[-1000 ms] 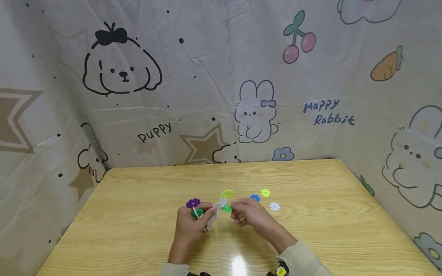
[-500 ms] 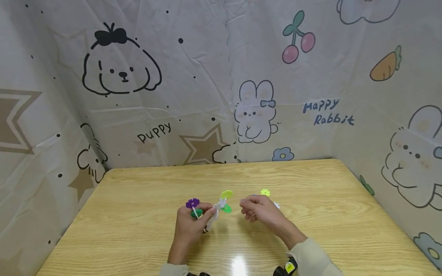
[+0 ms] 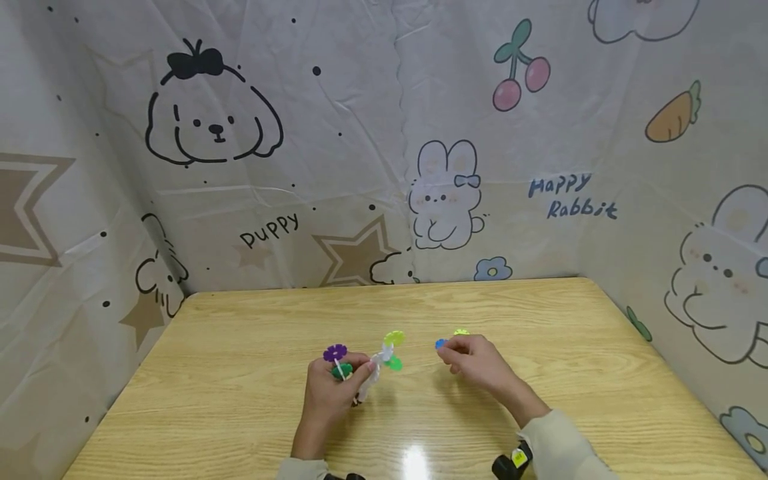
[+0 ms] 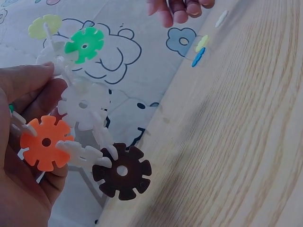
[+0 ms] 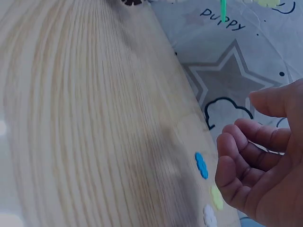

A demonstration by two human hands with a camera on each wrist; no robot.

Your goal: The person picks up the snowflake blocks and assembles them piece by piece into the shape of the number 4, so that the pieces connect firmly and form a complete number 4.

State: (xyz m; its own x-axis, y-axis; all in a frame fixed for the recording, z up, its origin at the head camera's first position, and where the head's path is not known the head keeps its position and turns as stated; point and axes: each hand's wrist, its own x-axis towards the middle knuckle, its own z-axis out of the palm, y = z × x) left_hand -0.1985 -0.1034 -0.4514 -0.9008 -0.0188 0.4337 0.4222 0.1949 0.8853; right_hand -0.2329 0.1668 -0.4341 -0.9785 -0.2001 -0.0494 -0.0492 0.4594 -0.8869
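My left hand grips a chain of interlocked slotted plastic discs. In the left wrist view it includes a white disc, an orange disc, a brown disc, a bright green disc and a yellow disc. A purple disc and a dark green disc stick out at its left in the head view. My right hand hovers above the table near the loose discs; in the right wrist view its fingers are loosely bent, thumb apart, holding nothing.
A loose blue disc, a yellow-green disc and a white disc lie on the wooden table. A printed cloth hangs behind the table and along its sides.
My right hand has left the bright green disc of the chain and moved right, over the loose discs, hiding the white one in the head view. The left hand stays put.
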